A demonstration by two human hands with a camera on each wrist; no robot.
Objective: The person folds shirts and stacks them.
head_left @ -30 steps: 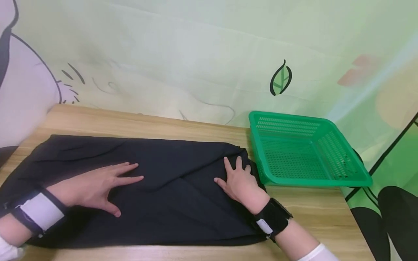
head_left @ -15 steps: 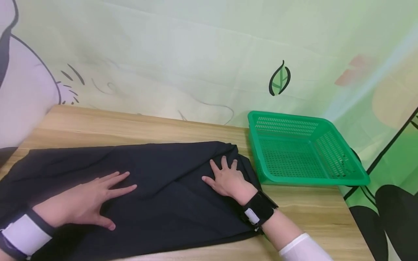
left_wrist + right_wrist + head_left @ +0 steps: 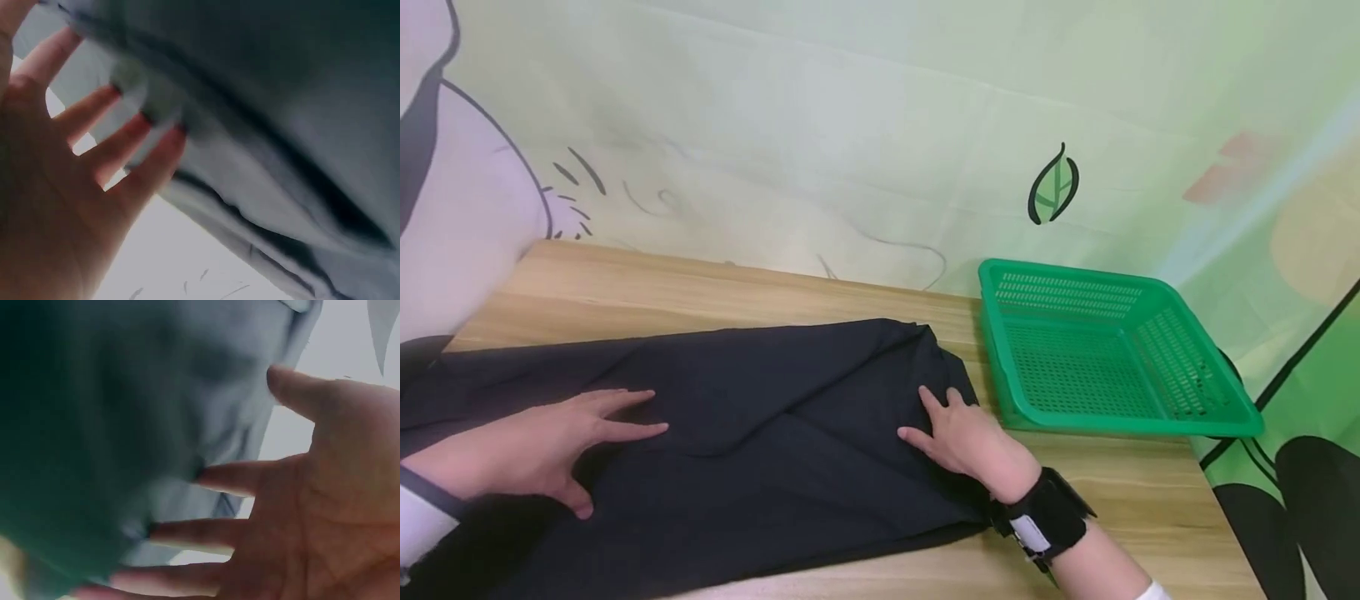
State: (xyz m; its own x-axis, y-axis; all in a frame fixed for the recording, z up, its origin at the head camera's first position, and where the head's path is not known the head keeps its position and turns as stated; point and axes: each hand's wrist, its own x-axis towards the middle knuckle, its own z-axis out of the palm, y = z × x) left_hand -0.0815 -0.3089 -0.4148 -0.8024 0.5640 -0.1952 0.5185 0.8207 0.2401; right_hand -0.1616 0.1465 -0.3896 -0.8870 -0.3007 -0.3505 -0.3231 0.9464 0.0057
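Resting two hands on a dark cloth (image 3: 842,492) that is lying across a wooden table (image 3: 1120,475).
Left hand (image 3: 538,450) and right hand (image 3: 968,440) are holding nothing, fingers spread apart — light, even pressure is probably suiting the diagonal crease (image 3: 786,412) best, without bunching fabric toward the green basket (image 3: 1142,423).

One left hand (image 3: 542,450) and one right hand (image 3: 973,442) make two, with two wrist straps (image 3: 1052,512), one per wrist. There is one dark cloth (image 3: 760,458), one wooden table (image 3: 700,292), one green basket (image 3: 1138,423) at right, and one printed leaf (image 3: 1053,185) on one far backdrop (image 3: 820,150).
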